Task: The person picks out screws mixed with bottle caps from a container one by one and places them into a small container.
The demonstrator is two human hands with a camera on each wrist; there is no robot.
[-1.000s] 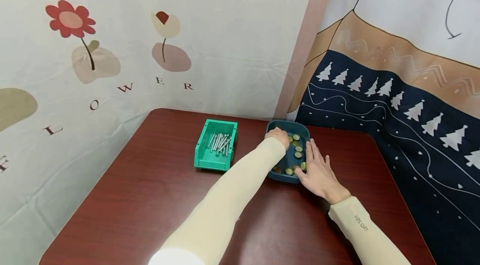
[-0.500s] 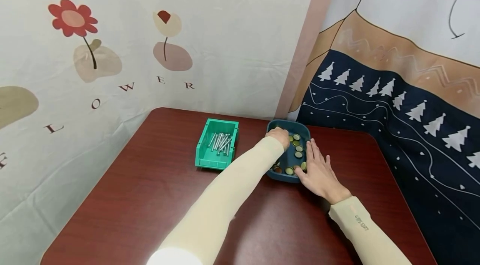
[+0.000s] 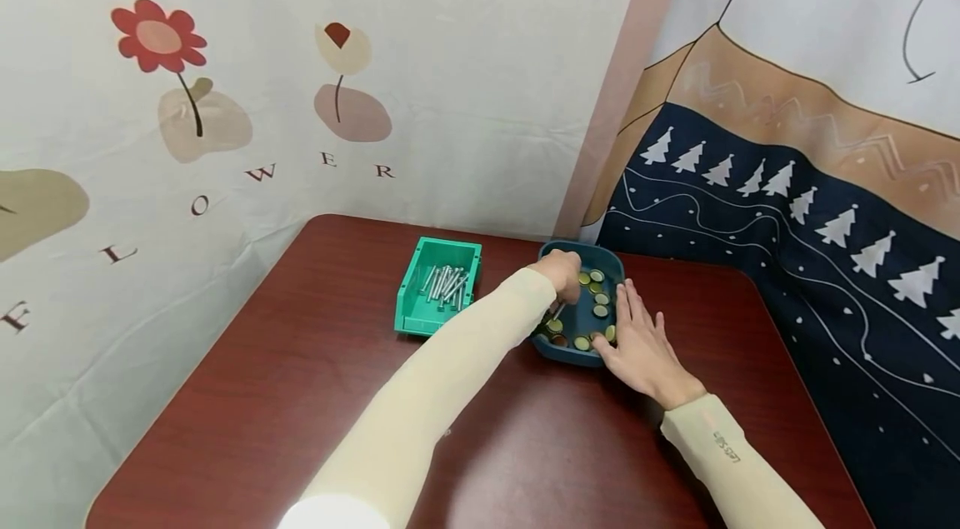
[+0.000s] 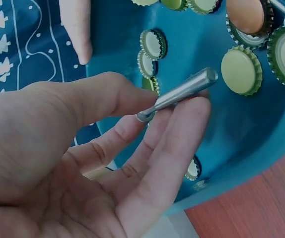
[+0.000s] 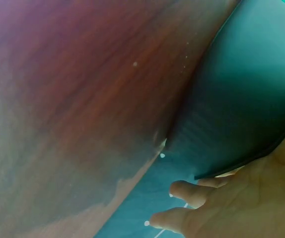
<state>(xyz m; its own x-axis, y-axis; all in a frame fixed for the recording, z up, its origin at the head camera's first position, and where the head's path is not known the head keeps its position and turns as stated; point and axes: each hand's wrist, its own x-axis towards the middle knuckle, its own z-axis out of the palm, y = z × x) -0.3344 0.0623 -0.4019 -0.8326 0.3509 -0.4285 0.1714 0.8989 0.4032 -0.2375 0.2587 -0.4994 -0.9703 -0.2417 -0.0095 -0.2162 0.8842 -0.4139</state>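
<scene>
A silver metal bolt (image 4: 184,91) is pinched between the thumb and fingers of my left hand (image 3: 557,273), just above the blue tray (image 3: 576,321). Several bottle caps (image 3: 600,311) lie scattered in the tray, gold-green ones and a brownish one. Another metal shank (image 4: 282,10) lies among the caps in the left wrist view's upper right corner. My right hand (image 3: 647,350) rests along the tray's right rim with fingers extended, its thumb at the near right corner. In the right wrist view, the hand (image 5: 251,203) is beside the tray's outer wall (image 5: 242,89).
A green bin (image 3: 417,322) holding several silver bolts (image 3: 446,283) stands left of the tray on the dark red table (image 3: 300,362). A printed cloth (image 3: 480,96) hangs behind, and a navy one with white trees (image 3: 750,212) hangs at the right.
My left hand has risen slightly within the tray, and a metal shank shows below it near the caps. The right hand stays against the rim. The head view has shifted a little.
</scene>
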